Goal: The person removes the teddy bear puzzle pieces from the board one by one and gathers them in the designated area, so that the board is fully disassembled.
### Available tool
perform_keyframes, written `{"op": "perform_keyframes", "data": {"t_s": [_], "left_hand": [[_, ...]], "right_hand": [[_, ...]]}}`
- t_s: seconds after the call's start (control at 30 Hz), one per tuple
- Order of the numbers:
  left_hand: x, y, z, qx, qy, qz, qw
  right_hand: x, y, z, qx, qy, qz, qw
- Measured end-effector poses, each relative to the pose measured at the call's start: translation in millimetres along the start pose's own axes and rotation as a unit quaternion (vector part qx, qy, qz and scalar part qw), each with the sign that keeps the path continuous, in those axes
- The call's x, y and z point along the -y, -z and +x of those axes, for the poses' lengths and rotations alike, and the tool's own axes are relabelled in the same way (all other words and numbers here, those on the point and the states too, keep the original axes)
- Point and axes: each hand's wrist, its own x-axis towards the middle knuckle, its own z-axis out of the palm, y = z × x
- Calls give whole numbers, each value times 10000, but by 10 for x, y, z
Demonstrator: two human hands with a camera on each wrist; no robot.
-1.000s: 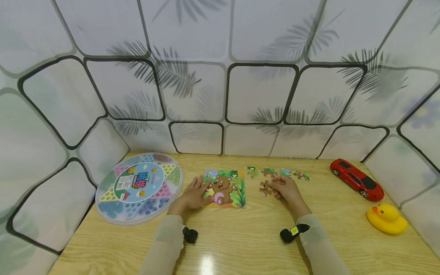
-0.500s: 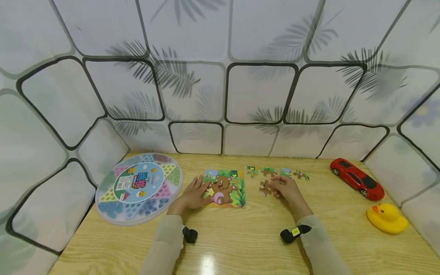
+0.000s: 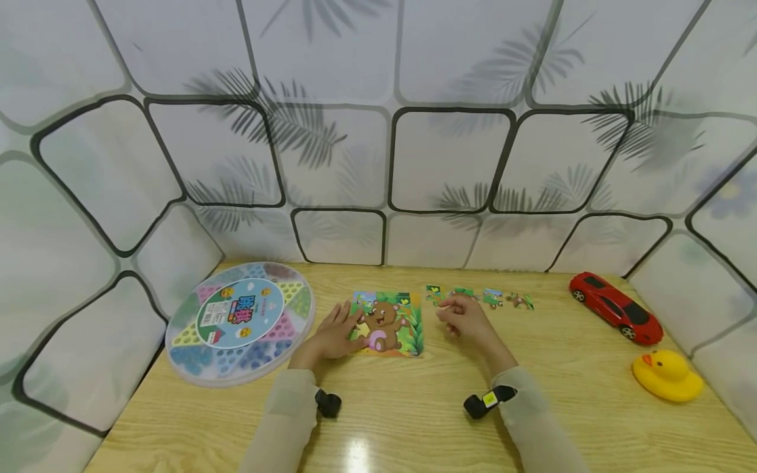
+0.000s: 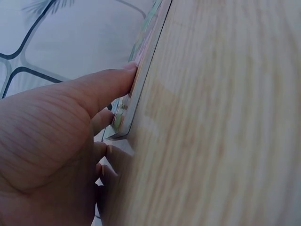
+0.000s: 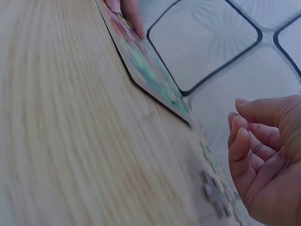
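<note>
My left hand rests on the left edge of a square bear jigsaw puzzle, fingers spread. In the left wrist view its thumb presses on the puzzle's edge. My right hand is just right of the puzzle, above the table. The right wrist view shows its fingers loosely curled, the thumb tip close to the index fingertip and nothing visible between them. Below that hand a loose jigsaw piece lies on the table; in the head view the hand covers that spot.
Several loose jigsaw pieces lie in a row behind my right hand. At left is a round Chinese checkers set. A red toy car and a yellow rubber duck sit on the right. A patterned wall covering rises behind the table.
My right hand has come away from the loose brown piece at its fingertips and moved left and slightly back, toward the puzzle. My left hand has stayed in place.
</note>
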Motion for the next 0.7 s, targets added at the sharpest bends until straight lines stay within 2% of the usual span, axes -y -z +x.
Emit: {"op": "perform_keyframes", "data": {"t_s": [0.07,0.27,0.7], "left_hand": [[4,-9,-3,7,6,-16,10000],[28,-31,8,2,27,-12,10000],[2,4,0,-103,32,31,9999]], "right_hand": [[38,-72,12,140,32,-45,9999],[-115,-324,148,290,-131,-118,9994],[-31,-872,299,747,69,-373,9965]]}}
